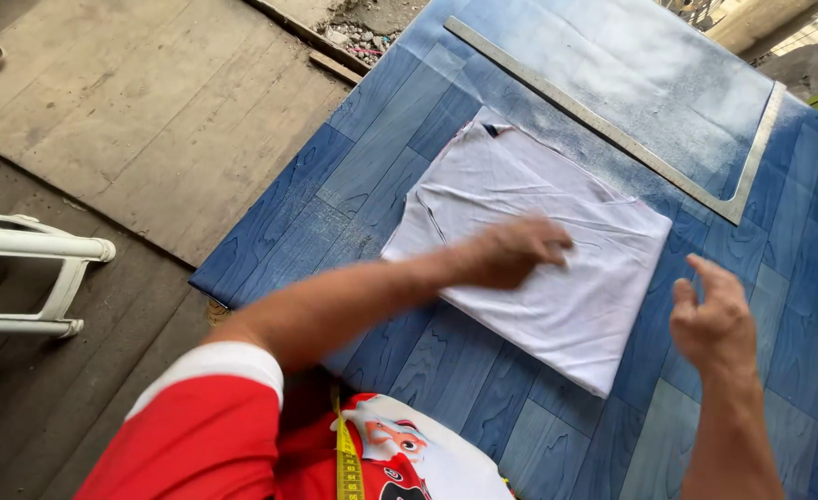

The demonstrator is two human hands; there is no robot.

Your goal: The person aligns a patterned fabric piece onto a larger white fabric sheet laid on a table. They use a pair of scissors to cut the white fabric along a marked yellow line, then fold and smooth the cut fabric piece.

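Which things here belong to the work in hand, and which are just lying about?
In use:
- folded white cloth, under the left hand
- right hand, raised beside the cloth
- blue wood-pattern table covering

Lying about:
- metal L-shaped ruler
- white plastic stool
- yellow measuring tape

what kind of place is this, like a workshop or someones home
Probably a small home tailoring or sewing spot, half outdoors. A folded white cloth lies under the left hand on a blue wood-pattern table, beside a large metal square ruler. A yellow tape measure hangs at the person's chest.
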